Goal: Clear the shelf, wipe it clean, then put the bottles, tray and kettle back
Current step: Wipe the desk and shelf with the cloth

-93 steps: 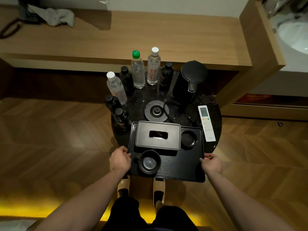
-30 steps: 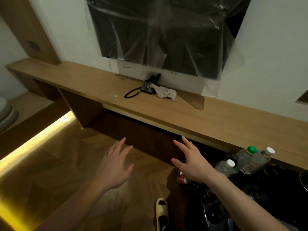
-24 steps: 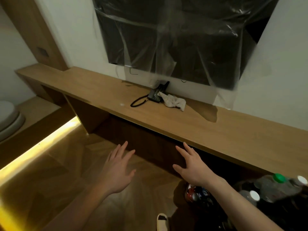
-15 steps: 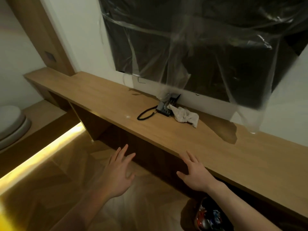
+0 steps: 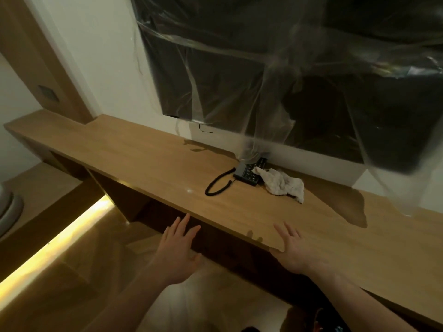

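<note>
Centre frame, long wooden shelf [image 5: 153, 161] looks cleared; crumpled white cloth [image 5: 282, 184] untouched beside black phone [image 5: 247, 174]. My left hand [image 5: 178, 254], right hand [image 5: 293, 250] spread, empty. I judge wiping, restocking left.

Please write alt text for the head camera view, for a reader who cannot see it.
Two open, empty hands, left hand and right hand, reach toward a long wooden shelf. On it lie a crumpled white cloth and a black telephone.

1. The shelf [image 5: 153, 161] is a long, flat board of light brown wood along the white wall.
2. A crumpled white rag [image 5: 282, 184] lies on the shelf, touching the black phone [image 5: 249, 172].
</note>
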